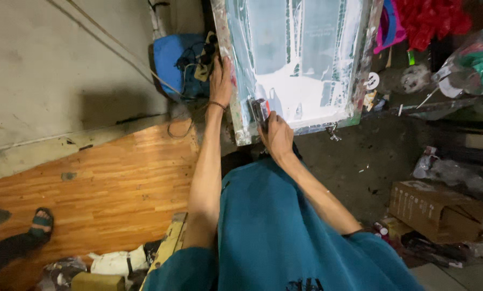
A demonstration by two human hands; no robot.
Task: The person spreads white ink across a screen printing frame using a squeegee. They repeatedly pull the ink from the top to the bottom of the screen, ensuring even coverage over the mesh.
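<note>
The person stands over a screen-printing frame [298, 64] that lies flat, with white ink [298, 89] spread across the mesh inside it. The left hand [220, 81] rests on the left rail of the frame, its fingers together and pressed flat on the wood, so it holds the frame down. The right hand [276, 134] is at the near edge of the frame, its fingers clamped on a small tool [260, 110] with a dark handle, probably a scraper or a small squeegee; the blade I cannot see clearly.

To do this stroke well, I think the left hand should keep firm pressure so the frame does not slide, and the right hand should hold the tool at a steady angle and move it evenly, so the ink makes one layer without streaks.

About containers: the frame itself works like a shallow tray, and the white ink sits mostly in its near half. A brown cardboard box [435, 207] stands on the dark floor at the right, closed as far as I can tell. Clear plastic bags [470, 59] at the upper right hold coloured material, green and red. A blue object [177, 62] with cables on top stands left of the frame. A sandalled foot [40, 223] of another person is on the wooden boards [117, 178] at the far left
</note>
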